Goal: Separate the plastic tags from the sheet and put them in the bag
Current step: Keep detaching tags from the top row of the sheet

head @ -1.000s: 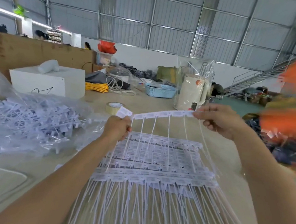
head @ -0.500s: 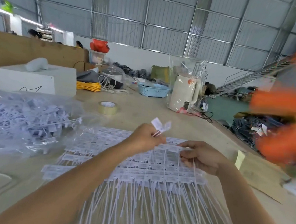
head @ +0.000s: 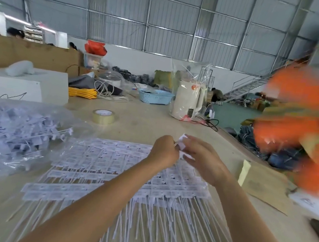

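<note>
Left hand (head: 164, 151) and right hand (head: 200, 156) pinch a folded strip of tags (head: 181, 144) at frame centre; twisting unevenly could scatter tags short of the bag (head: 15, 131).

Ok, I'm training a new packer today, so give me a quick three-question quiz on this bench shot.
1. True or false: both hands hold white tags above the sheets.
2. Where is the bag of loose tags: A) the person's left, B) the person's right, C) behind the kettle?
3. Fill in: the tape roll lies on the ____.

Key: 1 true; 2 A; 3 table.
</note>
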